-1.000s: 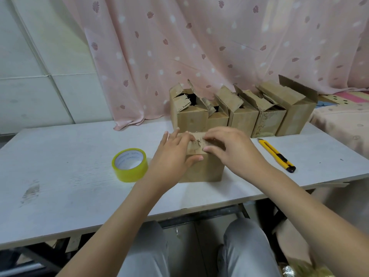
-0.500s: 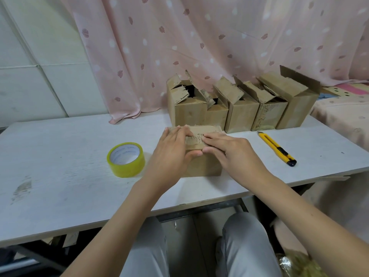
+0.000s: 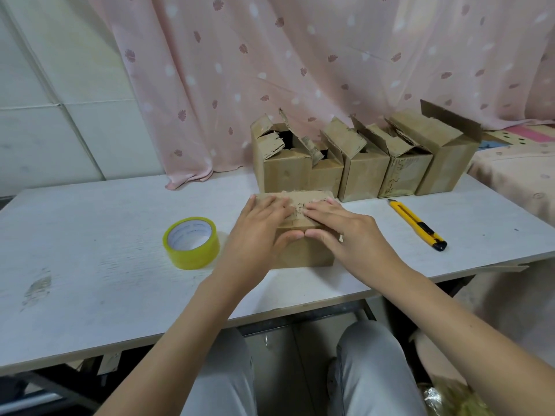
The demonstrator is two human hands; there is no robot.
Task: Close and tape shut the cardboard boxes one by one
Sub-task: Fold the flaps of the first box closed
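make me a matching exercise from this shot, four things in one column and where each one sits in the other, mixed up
Things:
1. tape roll
2. utility knife
3. near box
4. open boxes

Places:
a. in a row at the back by the curtain
b. under both hands, flaps pressed down
c. on the table, left of the near box
d. on the table, right of the near box

Pairs: 1-c, 2-d, 3-b, 4-a

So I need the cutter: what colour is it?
Yellow with black parts, the utility knife in the head view.
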